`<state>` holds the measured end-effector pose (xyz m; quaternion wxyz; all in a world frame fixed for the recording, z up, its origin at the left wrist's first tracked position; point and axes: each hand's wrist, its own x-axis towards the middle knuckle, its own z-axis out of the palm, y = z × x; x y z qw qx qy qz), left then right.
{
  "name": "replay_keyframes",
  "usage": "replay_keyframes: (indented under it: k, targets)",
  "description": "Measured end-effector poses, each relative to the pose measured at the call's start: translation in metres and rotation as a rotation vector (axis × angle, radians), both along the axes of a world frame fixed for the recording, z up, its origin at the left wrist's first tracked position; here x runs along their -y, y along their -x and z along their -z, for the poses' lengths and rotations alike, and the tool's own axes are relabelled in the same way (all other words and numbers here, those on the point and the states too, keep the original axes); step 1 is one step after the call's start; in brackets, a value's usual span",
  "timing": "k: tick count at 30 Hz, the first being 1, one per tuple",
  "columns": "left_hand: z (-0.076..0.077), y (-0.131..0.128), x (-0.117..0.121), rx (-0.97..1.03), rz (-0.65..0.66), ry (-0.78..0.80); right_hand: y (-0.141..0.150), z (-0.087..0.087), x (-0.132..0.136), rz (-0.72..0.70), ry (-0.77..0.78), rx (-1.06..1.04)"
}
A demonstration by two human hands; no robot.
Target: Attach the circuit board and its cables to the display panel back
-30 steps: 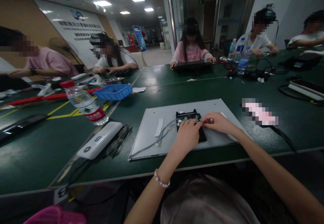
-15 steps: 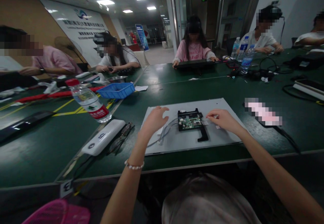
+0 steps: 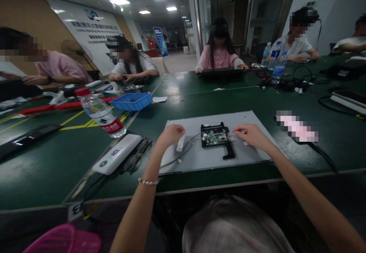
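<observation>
A green circuit board in a black plastic frame lies on a flat light-grey panel before me. Grey cables run from the board's left side across the panel. Left of the board, my left hand pinches the top of a flat white strip, which hangs down toward the panel. At the board's right edge, my right hand is closed in a pinch; what sits between its fingertips is too small to make out.
To the left are a white power bank, glasses, a tilted water bottle and a blue basket. A pixelated pink item lies at right. Several people sit around the green table. A pink basket stands below.
My left hand has gone from open fingers above the panel to a pinch on the white strip, lifting its upper end. The grey cables have shifted slightly. My right hand stays put.
</observation>
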<state>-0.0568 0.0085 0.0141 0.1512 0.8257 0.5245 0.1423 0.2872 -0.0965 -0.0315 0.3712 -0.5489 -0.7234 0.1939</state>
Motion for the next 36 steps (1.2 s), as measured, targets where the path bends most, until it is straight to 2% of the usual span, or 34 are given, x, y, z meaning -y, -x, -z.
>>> replay_keyframes:
  k: [5,10,15,20,26,29,31,33,34,36]
  targets:
    - [-0.01,0.004,0.013,0.379,-0.024,0.012,0.012,-0.005,0.009,0.062,-0.048,-0.059]
    - [-0.011,-0.003,0.038,0.485,-0.069,0.048,0.056,-0.019,0.028,-0.044,-0.144,-0.046]
    - [-0.016,-0.008,0.055,0.629,-0.119,-0.013,0.103,-0.031,0.036,-0.129,-0.22,-0.023]
    - [-0.005,-0.006,0.06,0.48,-0.145,-0.004,0.13,-0.033,0.036,-0.153,-0.284,0.018]
    - [0.011,-0.003,0.066,0.097,-0.207,-0.097,0.147,-0.021,0.037,-0.293,-0.319,0.216]
    - [0.013,-0.006,0.066,0.031,-0.244,-0.112,0.151,-0.015,0.036,-0.304,-0.321,0.281]
    - [0.007,-0.011,0.072,0.079,-0.233,-0.179,0.151,-0.012,0.036,-0.308,-0.317,0.296]
    - [-0.007,-0.021,0.089,0.204,-0.143,-0.3,0.151,-0.011,0.036,-0.313,-0.306,0.297]
    - [-0.017,-0.027,0.103,0.298,-0.071,-0.328,0.15,-0.011,0.037,-0.31,-0.299,0.29]
    - [-0.039,-0.041,0.142,0.523,0.093,-0.241,0.149,-0.011,0.039,-0.308,-0.293,0.241]
